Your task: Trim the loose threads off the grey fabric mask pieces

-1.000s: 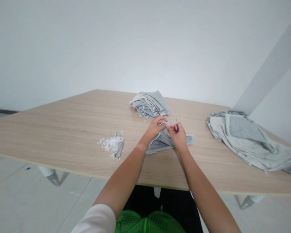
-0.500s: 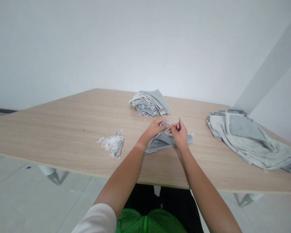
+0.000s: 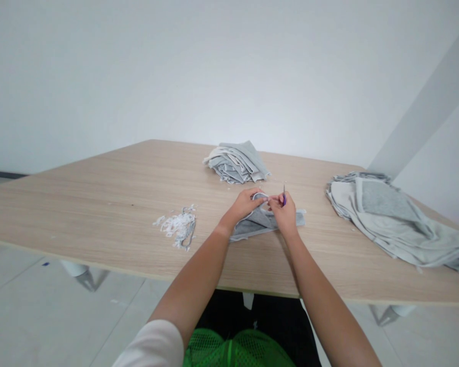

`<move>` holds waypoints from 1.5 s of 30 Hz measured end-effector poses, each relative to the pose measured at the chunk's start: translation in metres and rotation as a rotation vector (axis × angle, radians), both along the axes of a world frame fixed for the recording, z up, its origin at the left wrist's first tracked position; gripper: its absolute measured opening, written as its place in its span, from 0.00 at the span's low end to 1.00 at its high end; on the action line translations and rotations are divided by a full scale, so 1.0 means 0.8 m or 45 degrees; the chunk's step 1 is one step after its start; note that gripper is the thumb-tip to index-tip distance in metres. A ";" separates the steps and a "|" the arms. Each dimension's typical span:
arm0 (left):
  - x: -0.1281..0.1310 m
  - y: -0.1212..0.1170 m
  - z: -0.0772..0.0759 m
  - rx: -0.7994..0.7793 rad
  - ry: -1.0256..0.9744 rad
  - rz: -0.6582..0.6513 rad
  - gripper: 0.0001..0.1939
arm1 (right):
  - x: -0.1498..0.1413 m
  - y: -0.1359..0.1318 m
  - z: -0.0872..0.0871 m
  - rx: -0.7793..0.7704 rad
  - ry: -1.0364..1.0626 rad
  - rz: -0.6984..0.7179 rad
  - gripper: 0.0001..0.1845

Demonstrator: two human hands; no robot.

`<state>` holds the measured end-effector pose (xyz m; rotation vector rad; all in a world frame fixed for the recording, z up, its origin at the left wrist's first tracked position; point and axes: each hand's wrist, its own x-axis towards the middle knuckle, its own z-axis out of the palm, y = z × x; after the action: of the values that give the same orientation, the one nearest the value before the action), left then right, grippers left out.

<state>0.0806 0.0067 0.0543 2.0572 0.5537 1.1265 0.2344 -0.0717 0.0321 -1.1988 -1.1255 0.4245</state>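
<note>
Left hand (image 3: pixel 245 204) and right hand (image 3: pixel 284 211) pinch grey cloth (image 3: pixel 254 223) lying between and beneath them

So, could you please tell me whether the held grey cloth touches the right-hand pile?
Apart: the head view shows bare tabletop between the grey cloth and the right-hand pile.

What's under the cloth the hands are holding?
Under the cloth is the table, which shows around its edges. The left hand and right hand hold the cloth. Anything else beneath is covered, so I can't tell.

Gap between cloth (image 3: pixel 257 222) and right pile (image 3: pixel 398 221)
</note>
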 end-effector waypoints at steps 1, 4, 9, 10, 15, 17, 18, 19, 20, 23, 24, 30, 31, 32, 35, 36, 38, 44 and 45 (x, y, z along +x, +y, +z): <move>0.000 -0.001 0.001 -0.007 -0.013 -0.001 0.14 | 0.000 -0.001 0.001 -0.008 0.015 0.006 0.20; 0.001 -0.001 0.001 -0.017 -0.033 -0.024 0.14 | 0.000 -0.002 0.003 -0.008 0.067 0.042 0.20; 0.001 0.005 -0.004 -0.020 -0.082 -0.051 0.15 | 0.001 -0.002 0.003 0.033 0.131 0.103 0.18; 0.001 0.005 -0.005 -0.024 -0.085 -0.053 0.16 | 0.001 -0.002 0.003 0.038 0.136 0.106 0.17; 0.002 0.008 -0.006 -0.043 -0.086 -0.029 0.16 | 0.000 0.001 -0.001 -0.002 0.113 0.077 0.16; 0.003 0.010 -0.007 -0.057 -0.096 0.006 0.16 | -0.001 0.002 -0.002 -0.041 0.096 0.058 0.17; 0.003 0.013 -0.008 -0.065 -0.104 0.033 0.15 | -0.001 0.002 -0.003 -0.060 0.096 0.056 0.17; 0.003 0.015 -0.010 -0.071 -0.115 0.072 0.15 | -0.002 0.002 -0.003 -0.077 0.103 0.060 0.18; 0.002 0.019 -0.012 -0.073 -0.126 0.125 0.14 | -0.002 0.001 -0.003 -0.092 0.113 0.070 0.18; -0.005 0.032 -0.019 -0.107 -0.160 0.373 0.10 | -0.001 -0.002 -0.002 -0.176 0.111 0.146 0.18; -0.009 0.036 -0.021 -0.145 -0.169 0.478 0.09 | -0.001 -0.003 -0.001 -0.225 0.085 0.185 0.18; -0.035 0.052 -0.031 -0.419 -0.213 0.958 0.05 | -0.007 -0.013 -0.004 -0.452 -0.233 0.502 0.23; -0.038 0.054 -0.032 -0.430 -0.234 1.012 0.05 | -0.009 -0.014 -0.005 -0.451 -0.249 0.516 0.21; -0.040 0.056 -0.034 -0.435 -0.260 1.065 0.05 | -0.011 -0.015 -0.005 -0.444 -0.247 0.514 0.20; -0.044 0.063 -0.037 -0.464 -0.350 1.191 0.05 | -0.018 -0.018 -0.005 -0.426 -0.239 0.521 0.18; -0.044 0.066 -0.038 -0.480 -0.372 1.219 0.06 | -0.019 -0.018 -0.005 -0.422 -0.254 0.542 0.17; -0.044 0.072 -0.039 -0.514 -0.398 1.252 0.06 | -0.021 -0.018 -0.005 -0.400 -0.304 0.568 0.17; -0.049 0.072 -0.034 -0.493 -0.481 1.355 0.07 | -0.011 -0.017 -0.010 -0.354 -0.622 0.295 0.17; -0.050 0.070 -0.032 -0.480 -0.498 1.379 0.06 | -0.007 -0.016 -0.011 -0.346 -0.679 0.244 0.18</move>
<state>0.0407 0.0624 0.0291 1.0942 1.6146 1.7659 0.2286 -0.0848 0.0234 -1.4981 -1.6908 0.4238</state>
